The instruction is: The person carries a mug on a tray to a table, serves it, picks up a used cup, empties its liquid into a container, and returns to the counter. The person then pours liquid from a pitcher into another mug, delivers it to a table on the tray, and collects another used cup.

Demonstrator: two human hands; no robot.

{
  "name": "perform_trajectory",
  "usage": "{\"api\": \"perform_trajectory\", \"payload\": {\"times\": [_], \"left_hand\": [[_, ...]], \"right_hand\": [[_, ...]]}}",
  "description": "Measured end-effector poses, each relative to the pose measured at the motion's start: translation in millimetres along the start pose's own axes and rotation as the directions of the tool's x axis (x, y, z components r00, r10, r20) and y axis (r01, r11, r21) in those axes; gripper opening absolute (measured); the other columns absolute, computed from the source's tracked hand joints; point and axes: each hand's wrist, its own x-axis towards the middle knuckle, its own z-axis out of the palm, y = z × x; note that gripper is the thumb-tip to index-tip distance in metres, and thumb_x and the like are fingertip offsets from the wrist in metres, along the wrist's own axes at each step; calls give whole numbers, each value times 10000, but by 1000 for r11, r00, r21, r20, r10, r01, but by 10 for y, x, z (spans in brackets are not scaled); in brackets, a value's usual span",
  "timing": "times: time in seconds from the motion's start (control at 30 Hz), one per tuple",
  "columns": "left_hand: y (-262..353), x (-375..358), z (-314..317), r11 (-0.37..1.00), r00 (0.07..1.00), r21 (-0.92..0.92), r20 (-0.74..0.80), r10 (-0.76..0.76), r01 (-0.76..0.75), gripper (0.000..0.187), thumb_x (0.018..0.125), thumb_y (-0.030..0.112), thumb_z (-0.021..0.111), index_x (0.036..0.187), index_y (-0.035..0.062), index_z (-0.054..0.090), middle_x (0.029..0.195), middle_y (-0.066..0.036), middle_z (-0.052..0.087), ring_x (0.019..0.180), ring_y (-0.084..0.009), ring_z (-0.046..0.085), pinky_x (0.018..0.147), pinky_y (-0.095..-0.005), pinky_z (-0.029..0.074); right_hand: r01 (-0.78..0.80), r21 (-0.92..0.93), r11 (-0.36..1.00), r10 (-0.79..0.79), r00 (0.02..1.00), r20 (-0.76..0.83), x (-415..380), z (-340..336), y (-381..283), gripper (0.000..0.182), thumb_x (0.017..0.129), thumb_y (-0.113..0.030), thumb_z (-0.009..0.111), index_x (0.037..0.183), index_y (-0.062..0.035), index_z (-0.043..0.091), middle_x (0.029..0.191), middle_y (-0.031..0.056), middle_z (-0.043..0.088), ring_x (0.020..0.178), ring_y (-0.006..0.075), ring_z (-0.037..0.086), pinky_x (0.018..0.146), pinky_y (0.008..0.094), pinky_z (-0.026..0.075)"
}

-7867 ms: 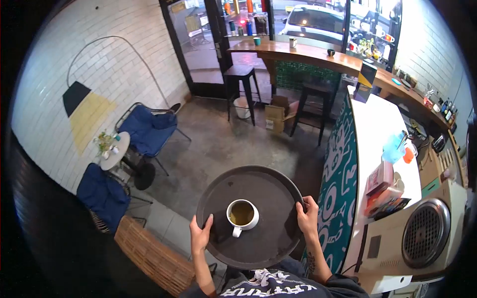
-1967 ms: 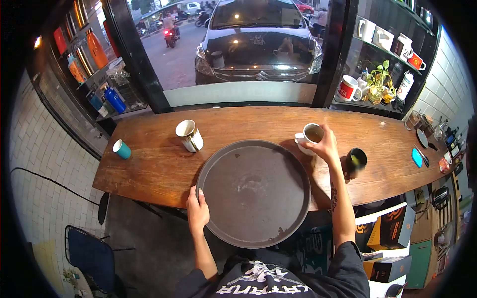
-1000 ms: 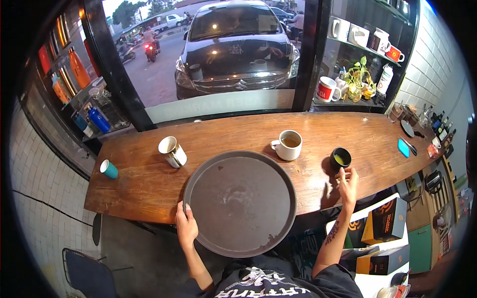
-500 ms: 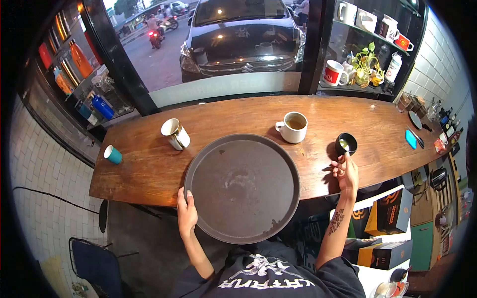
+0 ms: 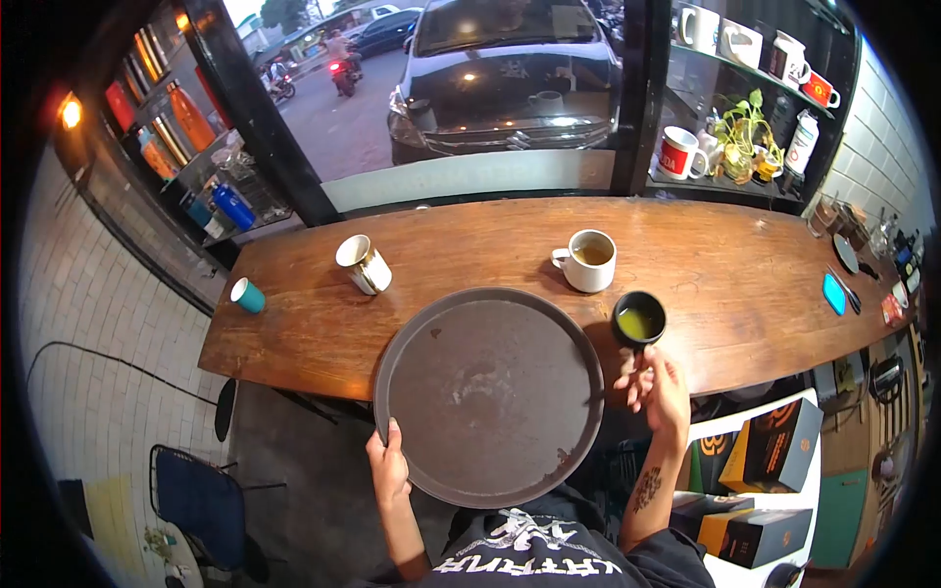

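Note:
My left hand (image 5: 390, 468) is closed on the left rim of a large round brown serving tray (image 5: 490, 392), which has nothing on it. The tray overlaps the near edge of the wooden table. Beside the tray's upper right side, a small black cup (image 5: 639, 317) with greenish liquid is in my right hand (image 5: 659, 387). Those fingers pinch the near side of the cup, which looks lifted off the tabletop. Behind it on the table is a white mug (image 5: 586, 263) with a brownish drink. A white and brown tall cup (image 5: 364, 266) stands farther left.
A small teal cup (image 5: 248, 295) is at the left end of the wooden table (image 5: 480, 240). A blue-screened phone (image 5: 833, 293) lies at the right end. Black and orange boxes (image 5: 755, 537) sit at lower right. A dark chair (image 5: 199, 507) stands at lower left.
My right hand has brought the black cup left and nearer, close to the tray's edge. My left hand keeps its hold on the tray. The whole view has shifted slightly.

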Motion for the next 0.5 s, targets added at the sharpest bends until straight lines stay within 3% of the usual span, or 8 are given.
{"api": "perform_trajectory", "payload": {"times": [0.07,0.33,0.5], "left_hand": [[30,-118,58,999,997,2,-64,-36,36,303,986,226,513,1081,-54,582,986,-63,625,898,-121,547,822,-290,452],[-123,-558,178,997,983,-77,-181,-35,21,318,973,244,544,1066,-56,597,992,-57,622,897,-123,552,822,-287,453],[-240,-792,-26,995,959,-76,-270,-83,64,298,970,249,551,1033,-35,614,962,-31,610,875,-105,540,792,-287,458]], "right_hand": [[-43,-51,998,46,998,51,-159,201,-85,294,979,-290,476,876,-31,570,640,174,648,407,124,545,334,224,414],[-214,-203,956,282,863,420,-411,414,-15,305,993,-233,468,818,0,558,645,172,650,370,118,526,322,219,404],[-186,-331,925,337,805,489,-582,574,90,331,996,-248,462,815,14,550,653,167,654,398,116,547,345,219,429]]}}
